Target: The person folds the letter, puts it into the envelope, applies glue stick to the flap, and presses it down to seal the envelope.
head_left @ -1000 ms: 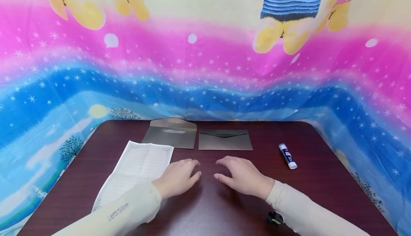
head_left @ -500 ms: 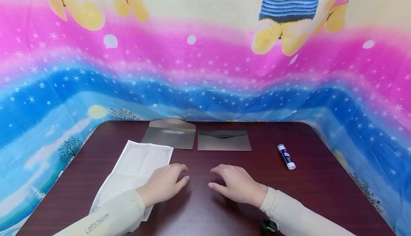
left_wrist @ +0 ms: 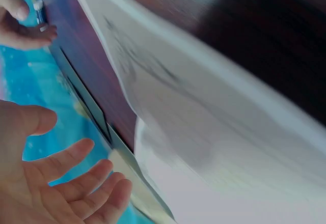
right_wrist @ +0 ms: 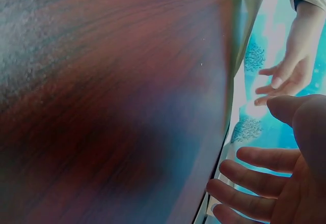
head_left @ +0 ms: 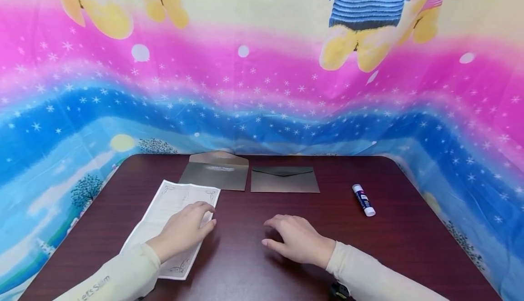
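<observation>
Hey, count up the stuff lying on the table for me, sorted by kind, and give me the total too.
Envelopes: 2 (left one flap up, right one flap down)
Paper sheet: 1
Glue stick: 1
Total: 4

Behind the tabletop we see a cloth backdrop banded cream, pink and blue, printed with snowflakes, dark trees and yellow-legged figures. It also flanks the tabletop's left and right edges, past both rounded far corners.
</observation>
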{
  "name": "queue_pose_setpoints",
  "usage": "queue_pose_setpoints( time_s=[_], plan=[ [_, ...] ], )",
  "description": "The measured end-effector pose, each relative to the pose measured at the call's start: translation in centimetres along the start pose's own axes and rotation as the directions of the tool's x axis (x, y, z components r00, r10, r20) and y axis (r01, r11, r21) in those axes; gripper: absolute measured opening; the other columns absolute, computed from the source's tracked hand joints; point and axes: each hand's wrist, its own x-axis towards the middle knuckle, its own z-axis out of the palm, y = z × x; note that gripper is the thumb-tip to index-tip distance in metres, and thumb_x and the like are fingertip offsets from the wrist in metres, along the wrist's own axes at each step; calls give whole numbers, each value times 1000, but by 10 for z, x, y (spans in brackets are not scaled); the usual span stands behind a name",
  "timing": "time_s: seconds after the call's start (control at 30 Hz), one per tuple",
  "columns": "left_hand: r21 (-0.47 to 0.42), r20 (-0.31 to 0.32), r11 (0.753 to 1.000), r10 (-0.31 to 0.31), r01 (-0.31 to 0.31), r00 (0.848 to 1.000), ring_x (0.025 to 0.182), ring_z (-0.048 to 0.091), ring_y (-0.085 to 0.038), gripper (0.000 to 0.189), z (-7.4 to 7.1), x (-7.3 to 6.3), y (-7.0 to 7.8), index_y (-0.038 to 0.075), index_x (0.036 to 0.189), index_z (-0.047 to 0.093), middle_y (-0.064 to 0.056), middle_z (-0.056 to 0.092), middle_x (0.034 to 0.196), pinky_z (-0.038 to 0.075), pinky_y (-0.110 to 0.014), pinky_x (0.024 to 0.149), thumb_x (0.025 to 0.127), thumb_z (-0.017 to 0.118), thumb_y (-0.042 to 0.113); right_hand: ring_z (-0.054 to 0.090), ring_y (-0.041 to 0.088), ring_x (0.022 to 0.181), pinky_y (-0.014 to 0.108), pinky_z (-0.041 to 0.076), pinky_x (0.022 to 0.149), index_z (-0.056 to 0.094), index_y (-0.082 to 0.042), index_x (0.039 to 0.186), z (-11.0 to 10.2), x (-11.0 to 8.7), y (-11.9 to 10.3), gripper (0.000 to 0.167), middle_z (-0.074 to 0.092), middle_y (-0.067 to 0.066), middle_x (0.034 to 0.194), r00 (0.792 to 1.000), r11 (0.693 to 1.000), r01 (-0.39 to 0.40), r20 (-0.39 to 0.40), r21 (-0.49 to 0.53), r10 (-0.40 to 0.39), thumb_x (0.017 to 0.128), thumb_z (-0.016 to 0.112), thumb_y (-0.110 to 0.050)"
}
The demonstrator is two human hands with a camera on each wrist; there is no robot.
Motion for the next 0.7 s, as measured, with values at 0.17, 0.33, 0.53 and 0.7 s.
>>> queue_pose_setpoints(
  time_s=[0.17, 0.33, 0.53, 0.7],
  plan=[
    [33, -13, 999, -11, 12, 1000, 119, 65, -34, 36, -6, -1, -27, 7, 116, 68, -13, 69, 125, 53, -53, 94, 85, 75, 22, 69, 14, 106, 39, 58, 87, 69, -12, 123, 1, 2, -1, 40, 73, -2, 116, 1000, 1000, 11, 2, -4, -11, 97, 64, -42],
    [62, -25, 997, -35, 37, 999, 117, 63, -41, 43, -16, 0, -53, 2, 119, 67, -20, 66, 125, 53, -57, 93, 82, 78, 22, 69, 13, 104, 37, 58, 85, 69, -12, 123, 2, 5, -2, 40, 73, -2, 114, 1000, 1000, 25, 10, 5, -25, 97, 65, -42],
    [102, -14, 990, -100, 101, 995, 117, 56, -50, 59, -24, 3, -84, -1, 125, 63, -30, 59, 128, 52, -64, 85, 76, 84, 24, 69, 13, 104, 37, 58, 85, 69, -12, 123, 6, 7, -3, 40, 73, -2, 114, 1000, 1000, 28, 14, -2, -28, 97, 64, -43],
    [115, 54, 973, -207, 200, 977, 114, 52, -52, 71, -30, 3, -107, -5, 131, 54, -34, 54, 128, 50, -65, 82, 78, 84, 31, 69, 13, 105, 37, 57, 87, 69, -13, 123, 8, 9, -4, 40, 73, -2, 114, 999, 999, 32, 14, -13, -32, 97, 64, -43]
  ],
)
